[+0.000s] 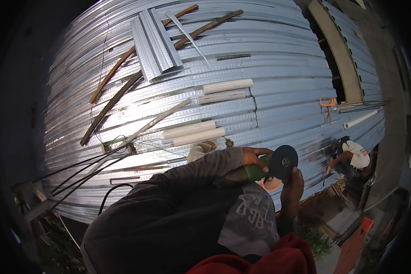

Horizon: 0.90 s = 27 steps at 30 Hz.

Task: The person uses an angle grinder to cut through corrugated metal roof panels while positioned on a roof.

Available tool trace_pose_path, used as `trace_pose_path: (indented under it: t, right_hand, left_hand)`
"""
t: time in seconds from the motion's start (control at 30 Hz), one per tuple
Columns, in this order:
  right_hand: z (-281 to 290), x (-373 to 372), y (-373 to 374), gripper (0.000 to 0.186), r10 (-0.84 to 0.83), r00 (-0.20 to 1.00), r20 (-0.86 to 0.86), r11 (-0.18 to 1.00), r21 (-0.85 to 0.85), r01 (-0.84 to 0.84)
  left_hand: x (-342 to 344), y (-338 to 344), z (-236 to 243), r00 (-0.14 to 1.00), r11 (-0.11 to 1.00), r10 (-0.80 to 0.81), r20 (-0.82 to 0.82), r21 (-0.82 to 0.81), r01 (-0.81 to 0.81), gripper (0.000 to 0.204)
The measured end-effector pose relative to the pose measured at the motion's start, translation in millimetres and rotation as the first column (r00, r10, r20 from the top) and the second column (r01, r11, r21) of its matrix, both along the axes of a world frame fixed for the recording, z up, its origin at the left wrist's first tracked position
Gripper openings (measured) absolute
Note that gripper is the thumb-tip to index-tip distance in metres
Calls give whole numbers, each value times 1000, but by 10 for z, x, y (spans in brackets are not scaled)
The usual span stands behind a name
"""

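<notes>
Held up in front of my body is an angle grinder with a green body and a round dark disc on its head. My left hand is closed around the grinder's body near the head. At the disc's lower edge my right hand pinches the rim, its thumb upright against it; the disc hides its other fingers. Just below the head an orange round thing shows in part.
I am above a corrugated metal roof. Loose metal sheets, wooden beams, pale pipes and an orange-framed saw lie on it. Dark cables cross at left. Another person crouches at right near the roof edge.
</notes>
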State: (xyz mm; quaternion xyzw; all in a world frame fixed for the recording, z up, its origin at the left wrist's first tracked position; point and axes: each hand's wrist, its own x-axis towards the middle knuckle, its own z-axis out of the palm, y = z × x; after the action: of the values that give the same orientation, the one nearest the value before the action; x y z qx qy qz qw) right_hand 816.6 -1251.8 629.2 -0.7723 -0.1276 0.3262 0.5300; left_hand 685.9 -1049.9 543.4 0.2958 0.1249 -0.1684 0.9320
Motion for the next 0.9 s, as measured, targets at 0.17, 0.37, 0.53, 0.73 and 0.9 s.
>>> trace_pose_path:
  t: [0.17,0.37,0.53,0.73,0.9]
  right_hand:
    - [117,-258,95,42,-55,998,20,998,-41,55]
    - [-241,-260,-114,63,28,885,-465,971,225,87]
    - [-474,-6,91,77,261,651,-713,899,425,104]
    - [-919,725,-275,54,422,738,-526,883,424,-203]
    - [-1168,846,-965,51,272,901,-338,960,35,-277]
  left_hand:
    - [-32,-44,-79,999,999,29,32,19,-30,92]
    - [285,47,-143,952,958,285,115,-17,-285,96]
    - [576,-80,472,887,835,385,255,313,-452,106]
    - [-121,-596,-462,930,715,362,57,624,-317,120]
    - [-3136,-1649,-1618,580,467,599,-552,829,306,73]
